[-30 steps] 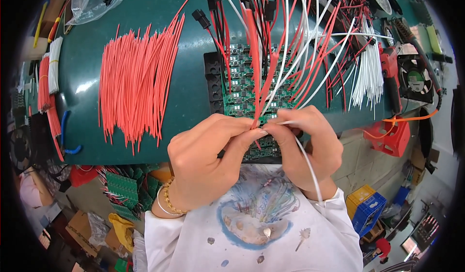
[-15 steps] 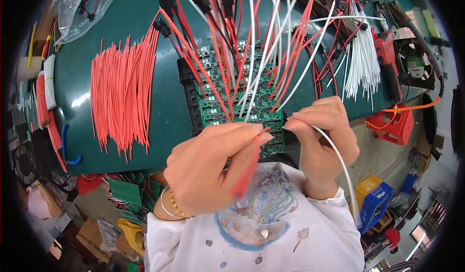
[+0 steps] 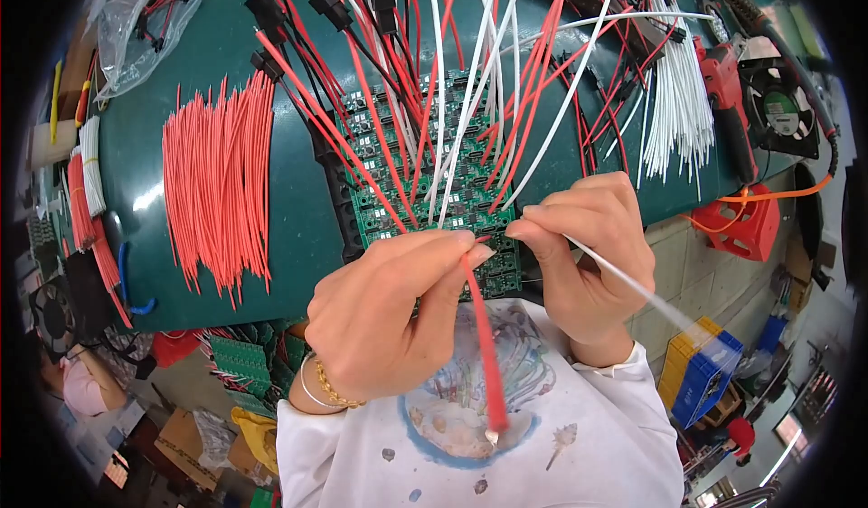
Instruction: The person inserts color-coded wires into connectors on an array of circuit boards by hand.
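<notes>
My left hand [image 3: 393,305] pinches a red wire [image 3: 485,345] near one end, and its long part hangs down toward my shirt, blurred by motion. Between finger and thumb of my right hand [image 3: 592,259] is a white wire [image 3: 624,277], whose tail sweeps out to the lower right. Both pinches sit over the near end of a panel of green circuit boards [image 3: 372,202]. Many red, white and black wires stand up from the boards, some ending in black connectors [image 3: 330,9]. Whether either held wire touches a board, I cannot tell.
A bundle of red wires [image 3: 217,187] lies left on the green table [image 3: 303,183]; a bundle of white wires [image 3: 678,101] lies right. Beyond these are a red-and-black tool [image 3: 723,92], a small fan [image 3: 785,110] and a red stand [image 3: 746,223]. A plastic bag [image 3: 122,38] lies far left.
The board panel with its wires has shifted slightly left in view. The red wire's loose end has swung downward, and the white wire's tail has swung outward to the right. Both pinches hold.
</notes>
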Demonstrator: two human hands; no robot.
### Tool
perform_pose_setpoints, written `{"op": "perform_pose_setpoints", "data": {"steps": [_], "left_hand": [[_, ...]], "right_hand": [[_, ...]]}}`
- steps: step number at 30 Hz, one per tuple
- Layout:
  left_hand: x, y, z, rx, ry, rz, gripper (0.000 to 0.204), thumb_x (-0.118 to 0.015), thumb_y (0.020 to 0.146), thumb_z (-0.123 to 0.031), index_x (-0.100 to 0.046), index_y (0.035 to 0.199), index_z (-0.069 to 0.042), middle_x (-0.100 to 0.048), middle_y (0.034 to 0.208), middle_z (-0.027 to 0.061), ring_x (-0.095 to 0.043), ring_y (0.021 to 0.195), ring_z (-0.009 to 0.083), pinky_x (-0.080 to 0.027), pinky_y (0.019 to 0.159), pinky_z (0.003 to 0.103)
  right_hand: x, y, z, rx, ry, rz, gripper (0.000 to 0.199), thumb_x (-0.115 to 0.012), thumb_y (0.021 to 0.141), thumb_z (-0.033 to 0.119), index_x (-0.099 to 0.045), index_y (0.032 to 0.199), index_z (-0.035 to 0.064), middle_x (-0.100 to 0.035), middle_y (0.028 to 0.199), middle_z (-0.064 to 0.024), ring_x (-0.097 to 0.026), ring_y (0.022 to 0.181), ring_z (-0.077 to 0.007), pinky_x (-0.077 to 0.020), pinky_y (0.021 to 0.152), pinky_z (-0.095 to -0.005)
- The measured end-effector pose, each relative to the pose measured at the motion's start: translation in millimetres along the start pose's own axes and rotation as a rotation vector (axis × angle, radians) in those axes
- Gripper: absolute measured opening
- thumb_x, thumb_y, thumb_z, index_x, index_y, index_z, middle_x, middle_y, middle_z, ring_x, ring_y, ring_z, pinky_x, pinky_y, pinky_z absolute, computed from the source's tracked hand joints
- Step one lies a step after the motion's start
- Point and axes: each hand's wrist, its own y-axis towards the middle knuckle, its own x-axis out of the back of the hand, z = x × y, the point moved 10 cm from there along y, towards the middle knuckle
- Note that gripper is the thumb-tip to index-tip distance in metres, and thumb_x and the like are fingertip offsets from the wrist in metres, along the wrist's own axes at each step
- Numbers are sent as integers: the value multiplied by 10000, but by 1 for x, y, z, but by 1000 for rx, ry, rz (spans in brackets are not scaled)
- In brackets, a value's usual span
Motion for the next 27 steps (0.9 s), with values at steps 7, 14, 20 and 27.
{"op": "perform_pose_setpoints", "data": {"steps": [7,14,20,27], "left_hand": [[-2,2,-2,24,4,23,195,-694,711,153,-649,881,69,-688,792,158,-669,686,225,-541,623,287],[-2,1,-3,-69,30,6,202,-745,720,72,-652,895,34,-688,783,127,-686,647,223,-543,560,259],[-3,3,-8,-94,33,5,176,-746,735,48,-657,887,36,-678,764,127,-675,622,221,-531,533,261],[-7,11,-5,6,118,60,170,-765,750,-35,-681,876,43,-654,701,105,-628,536,218,-494,473,274]], "right_hand": [[-2,-1,5,17,-47,-4,242,-805,663,22,-653,851,7,-621,730,-85,-539,671,-234,-424,592,-312],[-2,-2,7,46,-64,-20,257,-810,652,23,-652,854,11,-619,731,-87,-539,666,-239,-427,585,-316],[-4,0,7,65,-32,35,405,-828,618,-3,-664,989,-5,-621,709,-59,-535,638,-224,-446,548,-306],[-3,-5,-3,-97,45,4,365,-769,695,-23,-656,1042,-45,-667,745,-86,-548,663,-187,-458,586,-260]]}}
